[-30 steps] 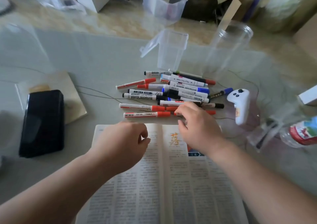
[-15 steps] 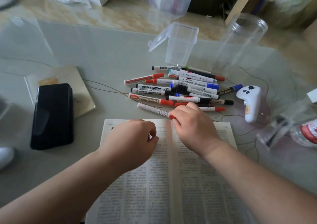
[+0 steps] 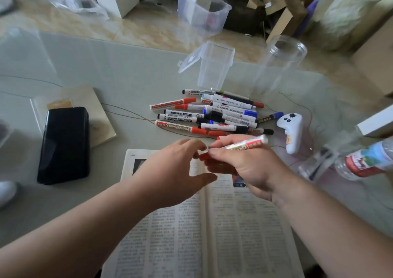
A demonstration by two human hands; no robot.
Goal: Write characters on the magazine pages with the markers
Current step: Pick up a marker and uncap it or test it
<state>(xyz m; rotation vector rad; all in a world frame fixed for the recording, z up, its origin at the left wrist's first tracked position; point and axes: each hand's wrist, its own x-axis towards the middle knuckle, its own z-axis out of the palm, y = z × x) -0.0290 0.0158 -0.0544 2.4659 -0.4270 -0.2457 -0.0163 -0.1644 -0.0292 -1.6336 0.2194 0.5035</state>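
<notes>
Head view: right hand (image 3: 251, 167) has its grip closed round a red marker (image 3: 244, 144) above the magazine (image 3: 212, 235), which lies open at the table's (image 3: 127, 75) near edge. Left hand (image 3: 176, 167), grip wide, hovers beside the red cap (image 3: 205, 156); best to pinch it firmly and pull straight along the barrel.

A black case (image 3: 63, 144) lies on a beige pad (image 3: 93, 99) near the table's (image 3: 127, 69) left edge. By the far edge stand a clear box (image 3: 214, 65), lid open, and a clear jar (image 3: 280, 63). Near the right edge lie a white controller (image 3: 292, 131) and a bottle (image 3: 370, 158).
</notes>
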